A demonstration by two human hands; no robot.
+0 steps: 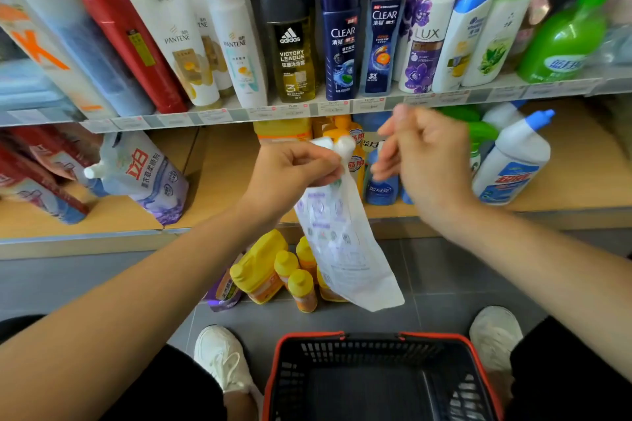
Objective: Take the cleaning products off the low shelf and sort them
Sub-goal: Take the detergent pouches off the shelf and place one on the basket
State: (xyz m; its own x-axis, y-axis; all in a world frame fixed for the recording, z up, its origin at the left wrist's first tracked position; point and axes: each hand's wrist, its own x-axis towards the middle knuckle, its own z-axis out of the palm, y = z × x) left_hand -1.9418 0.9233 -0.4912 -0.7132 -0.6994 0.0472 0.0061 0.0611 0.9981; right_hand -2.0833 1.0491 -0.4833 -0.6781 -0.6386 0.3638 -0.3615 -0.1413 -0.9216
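My left hand [290,167] pinches the pouch [342,260] at its capped neck. The pouch hangs limp below that hand, above the yellow bottles [260,267] on the floor. I judge it soft, sloshy and slick, so the stiff spout is the sure hold, with a palm under the base. Just right of it, my right hand [427,161] hovers with its fingers loosely curled. It is blurred and seems to hold nothing.
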